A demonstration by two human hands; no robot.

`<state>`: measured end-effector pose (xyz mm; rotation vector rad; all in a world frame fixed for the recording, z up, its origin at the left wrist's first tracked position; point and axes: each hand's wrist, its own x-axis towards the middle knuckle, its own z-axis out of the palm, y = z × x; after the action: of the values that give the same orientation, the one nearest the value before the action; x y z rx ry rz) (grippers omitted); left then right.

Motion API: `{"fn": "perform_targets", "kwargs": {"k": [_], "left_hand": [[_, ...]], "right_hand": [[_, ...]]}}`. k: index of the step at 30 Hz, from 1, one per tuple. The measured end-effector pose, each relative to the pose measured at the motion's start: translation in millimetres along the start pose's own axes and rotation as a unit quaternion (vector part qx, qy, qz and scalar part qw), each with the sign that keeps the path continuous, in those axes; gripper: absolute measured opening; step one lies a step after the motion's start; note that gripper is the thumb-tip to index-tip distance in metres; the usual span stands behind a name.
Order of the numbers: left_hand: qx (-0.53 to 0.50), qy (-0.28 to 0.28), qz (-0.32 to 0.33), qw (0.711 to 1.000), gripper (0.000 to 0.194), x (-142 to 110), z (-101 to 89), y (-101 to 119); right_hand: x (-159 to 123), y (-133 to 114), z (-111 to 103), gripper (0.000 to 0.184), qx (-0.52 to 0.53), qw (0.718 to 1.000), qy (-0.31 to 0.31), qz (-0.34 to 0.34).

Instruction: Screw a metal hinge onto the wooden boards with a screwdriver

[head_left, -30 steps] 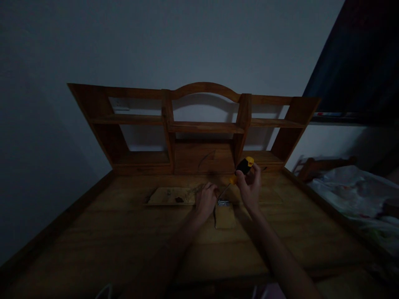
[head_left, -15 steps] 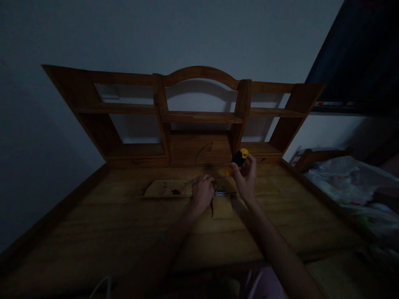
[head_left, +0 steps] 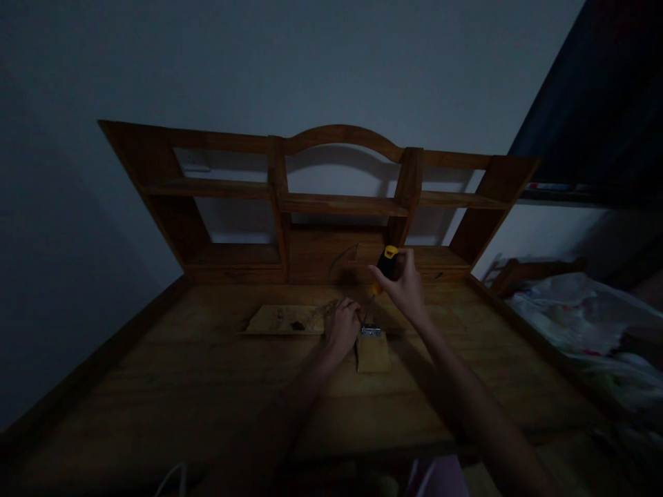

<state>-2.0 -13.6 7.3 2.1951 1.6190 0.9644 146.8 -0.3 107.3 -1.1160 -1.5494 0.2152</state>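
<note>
Yellow and black, the handle of the screwdriver (head_left: 387, 264) sits in our right hand (head_left: 407, 288), gripped between thumb and fingers, tilted so that its shaft slants down toward our left hand. There, just beside the fingertips of our left hand (head_left: 343, 324), the tip meets or nearly meets a small metal hinge (head_left: 371, 330); we cannot tell whether it touches. Our left hand lies low with its fingers bent, and we cannot tell whether they pinch anything. On our side of the hinge, between our forearms, a small wooden piece (head_left: 373, 355) lies flat on the wooden desk (head_left: 207, 393). Left of our left hand, and partly hidden by it, stretches a pale board (head_left: 266, 319) with a dark patch and a roughened stretch near our fingers. Beyond both hands stands a wooden shelf unit (head_left: 343, 205) with an arched top, against a dim wall (head_left: 311, 69). Far to the right of our right hand we see crumpled clear plastic (head_left: 580, 310); nearer to us than our left hand, toward the left, a white cord (head_left: 179, 475) curves.
</note>
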Motion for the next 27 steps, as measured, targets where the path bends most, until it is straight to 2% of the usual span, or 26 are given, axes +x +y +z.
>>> {"fn": "perform_targets", "kwargs": {"k": [5,10,13,15,19,27], "left_hand": [[0.008,0.012,-0.006,1.000,0.027,1,5.9,-3],[0.024,0.029,0.006,0.999,0.026,2,8.1,-4],[0.024,0.026,0.004,0.999,0.027,2,6.2,-4],[0.017,0.020,0.002,1.000,0.026,0,4.4,-4],[-0.016,0.015,0.005,1.000,0.028,-3,2.3,-4],[-0.013,0.007,0.008,1.000,0.031,-3,6.0,-6]], "right_hand": [[24,-9,2,0.069,-0.072,0.991,-0.101,-0.046],[42,-21,1,0.052,-0.113,0.957,-0.243,-0.109],[49,-32,-4,0.043,-0.083,0.943,-0.292,-0.134],[52,-38,-9,0.039,-0.059,0.938,-0.314,-0.138],[55,-42,-20,0.043,-0.045,0.929,-0.338,-0.143],[60,-35,-33,0.029,-0.089,0.933,-0.323,-0.131]]}}
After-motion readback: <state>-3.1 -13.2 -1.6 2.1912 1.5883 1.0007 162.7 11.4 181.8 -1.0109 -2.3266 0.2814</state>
